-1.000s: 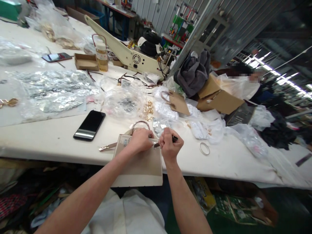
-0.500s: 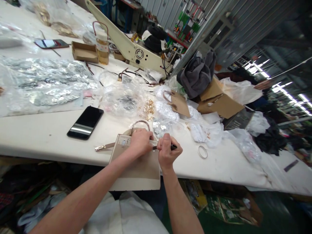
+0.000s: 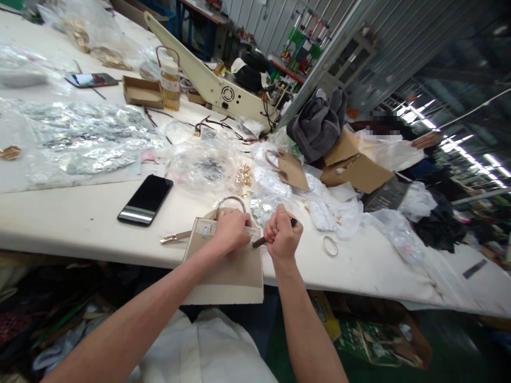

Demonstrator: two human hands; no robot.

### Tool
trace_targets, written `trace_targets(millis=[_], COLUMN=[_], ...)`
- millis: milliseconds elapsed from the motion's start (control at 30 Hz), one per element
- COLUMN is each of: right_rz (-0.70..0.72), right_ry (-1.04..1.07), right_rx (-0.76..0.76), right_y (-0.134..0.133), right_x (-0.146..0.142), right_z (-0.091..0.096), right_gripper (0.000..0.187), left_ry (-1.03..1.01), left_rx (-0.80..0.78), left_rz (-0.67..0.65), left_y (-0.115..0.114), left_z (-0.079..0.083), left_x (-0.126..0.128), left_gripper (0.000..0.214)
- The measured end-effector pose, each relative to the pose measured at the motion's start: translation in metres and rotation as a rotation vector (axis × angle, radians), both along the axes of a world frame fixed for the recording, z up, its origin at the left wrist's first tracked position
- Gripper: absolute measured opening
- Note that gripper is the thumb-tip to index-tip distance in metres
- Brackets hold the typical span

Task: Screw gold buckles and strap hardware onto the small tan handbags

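Observation:
A small beige handbag (image 3: 229, 271) lies at the near edge of the white table (image 3: 72, 223), half hanging over it. My left hand (image 3: 230, 230) presses down on the bag's top edge with its fingers curled around it. My right hand (image 3: 282, 234) is closed in a fist on a dark-handled tool (image 3: 259, 242), whose tip points at the bag's top right corner beside my left hand. A metal strap end (image 3: 174, 238) sticks out from the bag's left side.
A black phone (image 3: 146, 199) lies left of the bag, a metal ring (image 3: 330, 246) to the right. Plastic bags of metal fittings (image 3: 85, 138), gold hardware (image 3: 242, 178), cardboard boxes (image 3: 355, 165), a beige machine arm (image 3: 207, 85) and grey cloth (image 3: 317, 122) crowd the far side.
My right hand has tilted the tool so its handle points up and away. My left hand stays on the bag. The view has shifted slightly.

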State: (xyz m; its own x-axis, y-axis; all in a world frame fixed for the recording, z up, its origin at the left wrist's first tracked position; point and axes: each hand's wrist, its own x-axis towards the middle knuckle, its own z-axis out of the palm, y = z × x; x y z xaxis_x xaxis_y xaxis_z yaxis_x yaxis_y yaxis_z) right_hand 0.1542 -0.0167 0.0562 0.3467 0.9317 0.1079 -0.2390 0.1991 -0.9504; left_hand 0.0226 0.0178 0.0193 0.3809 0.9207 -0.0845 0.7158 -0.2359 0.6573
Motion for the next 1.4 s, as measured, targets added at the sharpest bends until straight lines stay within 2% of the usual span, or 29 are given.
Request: trace_targets(millis=[233, 367, 467, 533, 667, 767, 867, 967, 1067, 1200, 1300, 1400], right_rz=[-0.046, -0.100, -0.074, -0.042, -0.076, -0.148, -0.185, -0.170, -0.130, -0.157, -0.122, -0.077], right_ry=[-0.035, -0.009, 0.014, 0.004, -0.131, -0.350, -0.544, -0.599, -0.407, -0.113, -0.106, -0.172], right_rx=[-0.154, -0.388, -0.504, -0.410, -0.037, 0.056, 0.072, 0.078, 0.022, -0.071, -0.137, -0.183], right_y=[0.026, 0.059, 0.069, 0.060, 0.022, 0.001, -0.007, -0.006, 0.007, 0.035, 0.052, 0.058], right_x=[-0.001, 0.001, 0.005, 0.005, -0.007, -0.019, -0.024, -0.021, -0.013, -0.006, -0.007, -0.012], right_z=[-0.011, -0.024, -0.025, -0.018, -0.003, -0.005, -0.015, -0.020, -0.014, 0.000, 0.003, -0.001], right_gripper=[0.060, 0.056, 0.057, 0.059, 0.060, 0.059, 0.060, 0.060, 0.059, 0.062, 0.062, 0.060], left_ry=[-0.011, 0.025, 0.010, -0.022, -0.059, -0.079, -0.095, -0.080, -0.101, -0.111, -0.098, -0.093], left_rx=[0.031, 0.037, 0.024, 0.008, -0.020, -0.052, -0.041, -0.003, -0.010, -0.028, -0.013, -0.029], left_rz=[0.013, -0.021, -0.026, -0.024, -0.019, -0.014, -0.028, -0.017, 0.001, 0.003, -0.003, 0.000], left_y=[-0.001, 0.001, 0.003, 0.004, 0.005, 0.007, 0.009, 0.008, 0.006, 0.003, 0.003, 0.003], left_z=[-0.007, -0.010, -0.011, -0.011, -0.009, -0.010, -0.014, -0.018, -0.016, -0.011, -0.010, -0.011], left_x=[0.001, 0.002, 0.001, 0.000, -0.002, -0.002, -0.002, -0.001, -0.001, -0.002, -0.003, -0.004], left_gripper=[0.024, 0.026, 0.025, 0.025, 0.021, 0.019, 0.020, 0.020, 0.021, 0.022, 0.024, 0.026])
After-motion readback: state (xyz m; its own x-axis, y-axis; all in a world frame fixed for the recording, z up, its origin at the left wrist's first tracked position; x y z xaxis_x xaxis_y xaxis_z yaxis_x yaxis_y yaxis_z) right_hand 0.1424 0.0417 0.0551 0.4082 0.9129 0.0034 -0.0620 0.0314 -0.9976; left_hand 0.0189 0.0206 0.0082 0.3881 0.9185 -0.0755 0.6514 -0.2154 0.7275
